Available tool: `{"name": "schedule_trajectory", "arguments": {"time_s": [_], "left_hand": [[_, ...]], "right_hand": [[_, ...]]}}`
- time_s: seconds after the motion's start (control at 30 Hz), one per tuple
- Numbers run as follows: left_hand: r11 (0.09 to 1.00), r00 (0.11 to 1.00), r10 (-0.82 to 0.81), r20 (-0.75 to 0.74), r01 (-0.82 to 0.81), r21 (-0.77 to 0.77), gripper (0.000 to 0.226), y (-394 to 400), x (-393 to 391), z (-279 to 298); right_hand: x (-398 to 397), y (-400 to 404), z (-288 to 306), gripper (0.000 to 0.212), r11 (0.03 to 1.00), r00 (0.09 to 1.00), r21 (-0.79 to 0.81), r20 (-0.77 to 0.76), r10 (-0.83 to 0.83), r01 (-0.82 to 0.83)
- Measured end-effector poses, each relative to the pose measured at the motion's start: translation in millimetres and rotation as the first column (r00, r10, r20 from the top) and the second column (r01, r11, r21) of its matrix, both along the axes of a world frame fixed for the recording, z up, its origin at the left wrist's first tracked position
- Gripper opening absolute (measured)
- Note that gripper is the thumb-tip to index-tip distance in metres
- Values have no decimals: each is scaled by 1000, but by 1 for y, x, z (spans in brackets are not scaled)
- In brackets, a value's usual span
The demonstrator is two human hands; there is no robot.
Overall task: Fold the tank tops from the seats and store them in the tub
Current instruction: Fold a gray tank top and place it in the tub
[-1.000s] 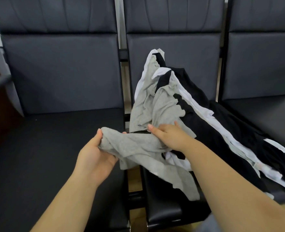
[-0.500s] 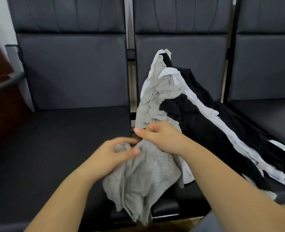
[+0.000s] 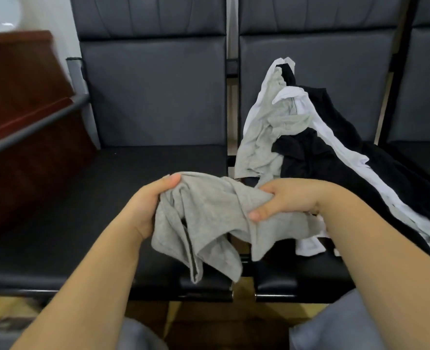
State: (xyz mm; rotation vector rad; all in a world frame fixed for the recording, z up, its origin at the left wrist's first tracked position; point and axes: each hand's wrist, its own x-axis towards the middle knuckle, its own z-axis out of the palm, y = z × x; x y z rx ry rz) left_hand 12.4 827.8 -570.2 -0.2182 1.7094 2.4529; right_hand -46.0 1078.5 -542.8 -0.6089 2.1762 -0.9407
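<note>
A crumpled grey tank top (image 3: 209, 218) hangs between my hands over the gap between two dark seats. My left hand (image 3: 147, 205) grips its left end, thumb on top. My right hand (image 3: 289, 198) grips its right end, fingers curled into the cloth. A pile of grey, white and black tank tops (image 3: 307, 137) lies on the middle seat and leans up its backrest, just beyond my right hand. No tub is in view.
The left seat (image 3: 108, 193) is a bare dark cushion with a backrest. A metal armrest bar (image 3: 32, 127) and brown wooden furniture (image 3: 19, 97) stand at the far left. A third seat (image 3: 426, 157) is at the right edge. My knees show at the bottom.
My hands moved apart along the grey top, which is now stretched sideways between them instead of bunched. The view shifted left, showing the wooden furniture more.
</note>
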Motion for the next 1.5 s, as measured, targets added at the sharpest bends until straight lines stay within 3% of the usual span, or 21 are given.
{"name": "schedule_trajectory", "arguments": {"time_s": [0.1,0.2,0.33,0.43,0.63,0.8,0.9,1.0,1.1,1.13,1.23,1.37,1.5], "left_hand": [[997,997,71,14,-71,23,29,-6,10,1],[992,992,121,43,-122,23,37,1,29,6],[970,981,188,52,-193,147,49,5,50,25],[967,978,208,24,-209,148,58,4,63,30],[987,971,113,213,-134,86,43,4,81,9],[997,973,-75,220,75,10,49,-4,75,2],[960,947,-233,222,260,-103,52,-4,72,-2],[922,931,-269,247,323,-213,52,-2,66,-9],[809,957,-238,165,289,-511,19,-5,55,-19],[790,962,-242,128,272,-549,18,-5,52,-23],[825,952,-292,89,298,-480,8,2,46,-27],[729,884,-446,142,450,-516,57,23,42,-28],[672,823,-537,187,551,-495,40,37,45,-25]], "right_hand": [[8,-1,4,32,975,988,-216,153,-8,42],[21,-12,2,66,917,964,-386,268,7,101],[44,-37,-5,68,750,862,-606,497,95,266],[55,-56,-7,76,764,863,-591,497,90,260],[70,-73,-17,61,841,836,-403,539,-102,362],[67,-71,-20,44,717,783,-401,529,-326,570],[70,-62,-12,34,670,787,-467,538,-302,576],[76,-47,-20,42,659,788,-504,571,-230,558],[79,-36,-47,29,665,763,-503,626,-160,552],[75,-32,-57,28,682,768,-485,615,-179,548],[67,-26,-66,32,753,825,-455,527,-203,476],[68,-20,-62,36,755,852,-505,506,-132,417],[75,-13,-57,36,769,897,-527,423,-133,362]]}}
